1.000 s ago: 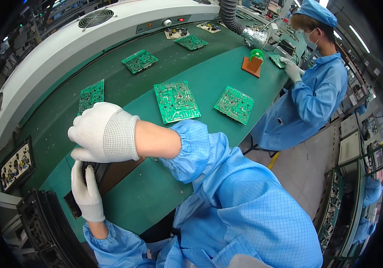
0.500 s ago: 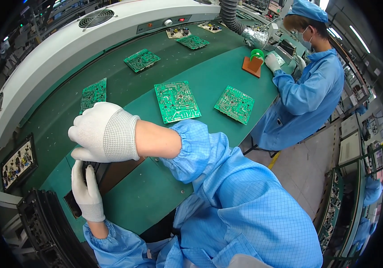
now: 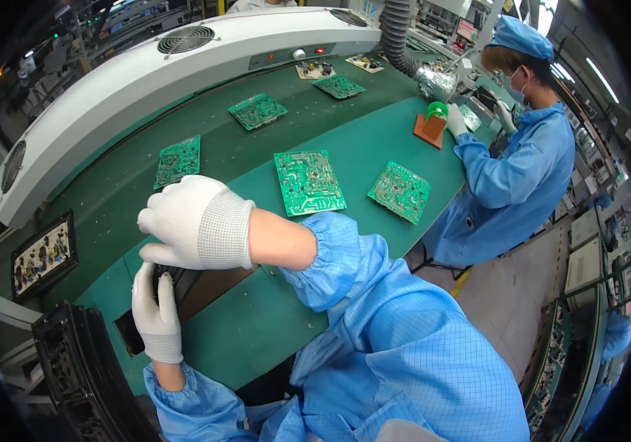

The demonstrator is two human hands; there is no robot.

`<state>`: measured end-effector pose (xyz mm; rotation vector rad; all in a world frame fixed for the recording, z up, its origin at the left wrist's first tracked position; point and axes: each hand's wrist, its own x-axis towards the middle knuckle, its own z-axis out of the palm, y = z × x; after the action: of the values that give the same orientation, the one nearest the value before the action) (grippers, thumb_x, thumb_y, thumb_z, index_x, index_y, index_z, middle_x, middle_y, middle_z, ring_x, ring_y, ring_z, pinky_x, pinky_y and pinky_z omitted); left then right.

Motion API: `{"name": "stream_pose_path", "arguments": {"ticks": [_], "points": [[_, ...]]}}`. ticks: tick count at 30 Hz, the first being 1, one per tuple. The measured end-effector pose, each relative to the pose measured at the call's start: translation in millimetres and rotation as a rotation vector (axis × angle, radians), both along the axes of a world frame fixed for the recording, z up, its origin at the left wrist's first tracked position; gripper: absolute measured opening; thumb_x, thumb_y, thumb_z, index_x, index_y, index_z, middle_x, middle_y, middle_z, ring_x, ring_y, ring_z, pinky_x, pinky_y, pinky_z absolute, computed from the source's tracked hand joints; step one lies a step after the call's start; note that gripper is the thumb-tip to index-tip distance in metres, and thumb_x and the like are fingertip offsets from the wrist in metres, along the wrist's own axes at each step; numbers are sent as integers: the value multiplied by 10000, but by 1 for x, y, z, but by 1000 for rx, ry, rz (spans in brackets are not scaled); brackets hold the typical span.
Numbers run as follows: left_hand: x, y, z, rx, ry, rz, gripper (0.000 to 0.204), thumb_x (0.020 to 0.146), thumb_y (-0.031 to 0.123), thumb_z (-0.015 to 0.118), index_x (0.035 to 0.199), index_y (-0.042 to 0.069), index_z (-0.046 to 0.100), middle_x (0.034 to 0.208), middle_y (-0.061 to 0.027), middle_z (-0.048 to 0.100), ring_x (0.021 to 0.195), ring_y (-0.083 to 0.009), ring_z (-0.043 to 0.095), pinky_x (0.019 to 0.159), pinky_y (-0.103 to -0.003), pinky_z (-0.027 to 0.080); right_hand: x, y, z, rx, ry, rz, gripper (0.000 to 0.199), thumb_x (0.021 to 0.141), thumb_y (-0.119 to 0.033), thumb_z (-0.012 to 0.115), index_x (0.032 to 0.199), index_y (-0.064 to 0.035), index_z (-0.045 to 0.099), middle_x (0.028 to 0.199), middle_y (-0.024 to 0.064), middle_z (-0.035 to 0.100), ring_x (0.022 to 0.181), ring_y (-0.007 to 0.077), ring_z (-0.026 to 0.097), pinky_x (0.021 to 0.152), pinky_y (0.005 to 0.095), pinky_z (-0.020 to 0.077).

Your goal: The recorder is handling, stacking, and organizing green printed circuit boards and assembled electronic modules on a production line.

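Note:
My left hand [image 3: 156, 313], in a white knit glove, reaches up at the left part of the green bench. Its fingers and thumb straddle the edge of a black frame-like piece [image 3: 185, 281], mostly hidden by my hands. My right hand [image 3: 191, 221], also gloved in white, bends over the same piece from above, fingers curled down; its fingertips and whatever they hold are hidden. Beside the piece runs a brown strip [image 3: 216, 289]. Closest to my right hand lies a green circuit board [image 3: 177, 160]; a larger green board [image 3: 309, 182] rests beyond my right forearm.
More green boards [image 3: 401, 191] lie along the bench [image 3: 256, 346]. A black tray with a populated board [image 3: 44, 254] sits far left, above stacked black trays [image 3: 83, 361]. A white fan housing [image 3: 138, 88] spans the back. On the right a co-worker [image 3: 518, 147] sits near a green spool [image 3: 437, 111].
The view has shifted, so the bench and boards appear farther right and slightly lower. Both my hands keep nearly the same pose at the black piece.

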<state>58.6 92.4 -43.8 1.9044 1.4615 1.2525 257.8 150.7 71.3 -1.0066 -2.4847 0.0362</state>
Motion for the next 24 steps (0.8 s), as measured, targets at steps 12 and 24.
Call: {"name": "stream_pose_path", "arguments": {"ticks": [12,24], "points": [[1,-2,7,31,-86,41,319,987,91,593,1259,-76,607,1219,-184,660,1148,-273,625,1029,-358,452,-2,3,-4,-23,21,33,358,882,-408,633,903,-58,707,853,176,679,828,369,682,760,463,550],[-119,191,-2,-258,-1505,844,364,981,236,593,1281,30,565,1344,-139,594,1236,-295,568,1057,-504,452,-11,9,-11,3,62,47,295,889,-324,676,970,-41,700,893,145,678,856,341,676,765,412,541]]}}
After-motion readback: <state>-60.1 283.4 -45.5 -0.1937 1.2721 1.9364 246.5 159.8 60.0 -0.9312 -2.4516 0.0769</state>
